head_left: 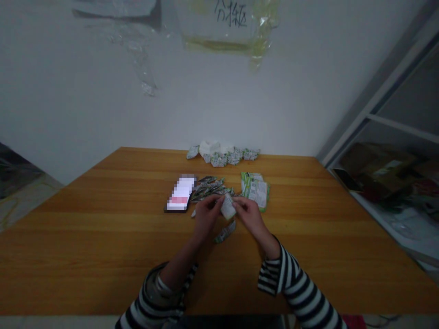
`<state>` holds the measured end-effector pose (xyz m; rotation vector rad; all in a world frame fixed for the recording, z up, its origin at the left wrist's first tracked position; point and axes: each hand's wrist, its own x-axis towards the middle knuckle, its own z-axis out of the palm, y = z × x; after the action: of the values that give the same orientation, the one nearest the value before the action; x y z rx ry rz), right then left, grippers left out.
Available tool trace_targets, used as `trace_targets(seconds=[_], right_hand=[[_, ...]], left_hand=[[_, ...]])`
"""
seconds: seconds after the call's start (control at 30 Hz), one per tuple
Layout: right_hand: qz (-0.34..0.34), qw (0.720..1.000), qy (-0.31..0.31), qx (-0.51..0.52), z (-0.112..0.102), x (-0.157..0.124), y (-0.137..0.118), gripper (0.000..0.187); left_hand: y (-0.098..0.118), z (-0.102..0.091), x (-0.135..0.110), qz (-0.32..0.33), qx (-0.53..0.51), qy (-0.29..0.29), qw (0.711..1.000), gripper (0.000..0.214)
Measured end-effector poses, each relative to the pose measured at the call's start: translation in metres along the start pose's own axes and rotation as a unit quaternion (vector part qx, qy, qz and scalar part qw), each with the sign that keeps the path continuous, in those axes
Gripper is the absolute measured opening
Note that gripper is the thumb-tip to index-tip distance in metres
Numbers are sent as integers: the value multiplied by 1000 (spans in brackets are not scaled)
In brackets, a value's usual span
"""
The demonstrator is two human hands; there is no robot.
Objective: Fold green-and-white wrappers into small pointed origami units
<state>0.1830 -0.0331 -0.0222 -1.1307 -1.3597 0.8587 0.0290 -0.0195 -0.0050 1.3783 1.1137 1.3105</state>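
Observation:
My left hand (206, 217) and my right hand (248, 212) both pinch a small white sachet (227, 206) between them, above the middle of a wooden table (103, 237). Just beyond my left hand lies a heap of crumpled green-and-white sachets (209, 188). A stack of flatter green-and-white packets (255, 192) lies beyond my right hand. A single crumpled packet (225, 232) rests on the table just below my hands. A smartphone (180, 193) lies face up to the left, its screen blurred out.
A row of crumpled wrappers and white paper (222, 154) lines the table's far edge against a white wall. Plastic sheeting with handwriting (229, 23) is taped to the wall. Shelving with brown packages (377, 171) stands to the right.

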Motion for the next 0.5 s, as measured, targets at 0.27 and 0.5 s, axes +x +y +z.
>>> trace_targets(seconds=[0.27, 0.5], right_hand=[[5, 1000, 4, -4, -16, 9, 11, 17], [-4, 999, -46, -6, -20, 10, 9, 19]], left_hand=[[3, 1, 1, -69, -82, -142, 984, 45], [2, 0, 0, -130, -121, -128, 976, 45]])
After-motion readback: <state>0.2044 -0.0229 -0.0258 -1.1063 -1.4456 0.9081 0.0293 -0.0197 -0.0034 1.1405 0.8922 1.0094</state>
